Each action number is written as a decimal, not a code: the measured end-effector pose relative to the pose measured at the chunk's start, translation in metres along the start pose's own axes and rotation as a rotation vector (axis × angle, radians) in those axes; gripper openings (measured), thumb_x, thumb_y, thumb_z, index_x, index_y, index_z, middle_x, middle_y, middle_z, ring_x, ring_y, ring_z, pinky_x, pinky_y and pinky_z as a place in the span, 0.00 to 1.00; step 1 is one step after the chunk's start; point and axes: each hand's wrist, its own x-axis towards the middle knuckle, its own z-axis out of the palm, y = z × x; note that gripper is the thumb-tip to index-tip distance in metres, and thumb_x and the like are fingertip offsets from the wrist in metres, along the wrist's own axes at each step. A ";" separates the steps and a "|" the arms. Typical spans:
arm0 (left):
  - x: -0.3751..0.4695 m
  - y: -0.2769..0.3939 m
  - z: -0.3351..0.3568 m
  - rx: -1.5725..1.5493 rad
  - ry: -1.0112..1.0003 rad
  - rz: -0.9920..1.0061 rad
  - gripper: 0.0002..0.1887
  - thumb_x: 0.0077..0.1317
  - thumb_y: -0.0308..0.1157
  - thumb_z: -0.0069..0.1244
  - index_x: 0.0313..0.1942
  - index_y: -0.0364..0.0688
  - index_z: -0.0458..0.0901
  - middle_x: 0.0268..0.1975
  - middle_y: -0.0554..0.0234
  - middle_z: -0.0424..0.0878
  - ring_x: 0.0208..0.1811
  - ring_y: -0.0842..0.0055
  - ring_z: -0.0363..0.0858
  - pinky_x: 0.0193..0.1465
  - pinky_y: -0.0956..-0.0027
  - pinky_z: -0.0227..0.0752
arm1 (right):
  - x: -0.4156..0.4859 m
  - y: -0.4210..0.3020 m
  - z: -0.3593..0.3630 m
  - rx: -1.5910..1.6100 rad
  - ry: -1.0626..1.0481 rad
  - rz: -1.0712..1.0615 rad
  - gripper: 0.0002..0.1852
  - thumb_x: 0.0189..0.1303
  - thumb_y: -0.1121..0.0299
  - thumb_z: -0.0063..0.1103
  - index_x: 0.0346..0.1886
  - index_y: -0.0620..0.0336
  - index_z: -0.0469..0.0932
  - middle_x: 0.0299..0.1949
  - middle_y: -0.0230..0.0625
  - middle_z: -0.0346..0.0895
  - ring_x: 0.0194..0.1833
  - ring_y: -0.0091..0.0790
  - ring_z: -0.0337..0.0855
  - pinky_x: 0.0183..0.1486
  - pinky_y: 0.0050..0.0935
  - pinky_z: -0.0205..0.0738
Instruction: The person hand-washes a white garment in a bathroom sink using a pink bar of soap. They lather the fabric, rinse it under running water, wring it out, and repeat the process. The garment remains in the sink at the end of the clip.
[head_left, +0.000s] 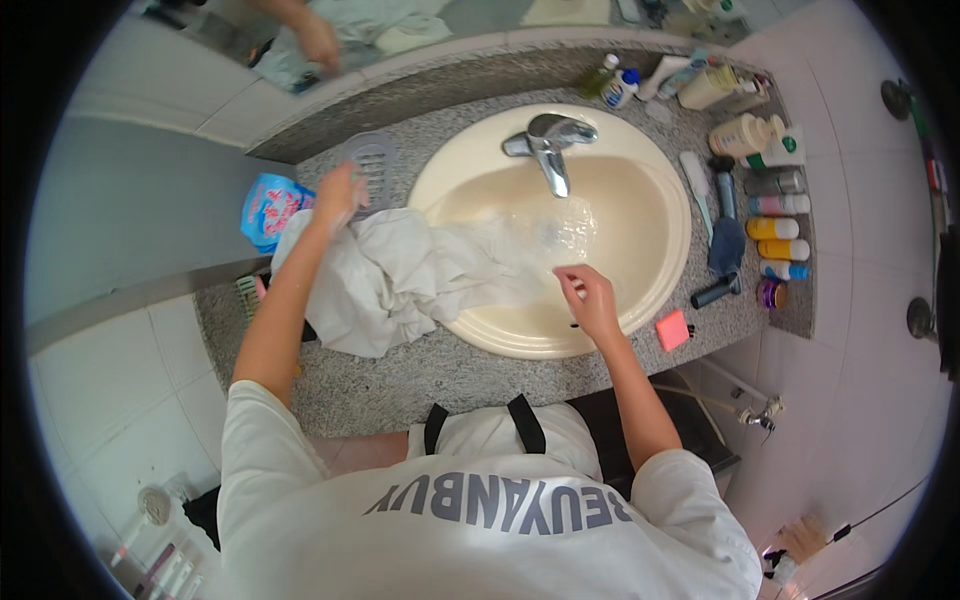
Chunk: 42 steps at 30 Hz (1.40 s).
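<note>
A white cloth (375, 277), probably a garment, lies crumpled across the left rim of the cream washbasin (652, 307). Its right end hangs into the shallow water (577, 232) in the bowl. My left hand (341, 196) is over the cloth's upper left part, beside a clear plastic soap dish (373, 161). It is blurred, and I cannot tell whether something is in its fingers. Over the basin's front part is my right hand (589, 296), its fingers curled, close to the wet end of the cloth. Whether the fingertips pinch the fabric is unclear. A chrome faucet (553, 154) stands behind the bowl.
A blue printed pouch (271, 214) leans at the left. Bottles (739, 136) and tubes line the right and back of the granite counter (375, 394). A brush (696, 180), a razor (716, 291) and a pink square case (672, 330) lie right of the basin. A mirror (450, 26) is behind.
</note>
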 end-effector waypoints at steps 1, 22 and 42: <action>0.001 -0.007 -0.003 0.311 0.054 0.038 0.18 0.63 0.33 0.53 0.51 0.35 0.74 0.42 0.50 0.81 0.44 0.61 0.83 0.41 0.58 0.77 | 0.010 0.021 0.008 -0.041 -0.053 0.060 0.11 0.59 0.74 0.58 0.46 0.61 0.80 0.45 0.41 0.81 0.43 0.40 0.83 0.44 0.33 0.79; -0.102 0.123 0.168 0.571 -0.457 0.314 0.19 0.60 0.44 0.55 0.41 0.36 0.80 0.36 0.53 0.81 0.44 0.62 0.76 0.54 0.57 0.62 | 0.018 0.058 0.095 0.163 -0.528 0.167 0.25 0.56 0.63 0.63 0.57 0.58 0.73 0.49 0.50 0.74 0.47 0.49 0.76 0.49 0.39 0.72; -0.172 0.099 0.074 0.351 0.311 0.185 0.34 0.54 0.34 0.59 0.61 0.36 0.68 0.65 0.44 0.62 0.72 0.43 0.49 0.70 0.41 0.48 | 0.032 0.119 0.086 -0.693 0.205 0.266 0.25 0.63 0.57 0.54 0.60 0.61 0.73 0.63 0.54 0.68 0.67 0.48 0.64 0.67 0.40 0.59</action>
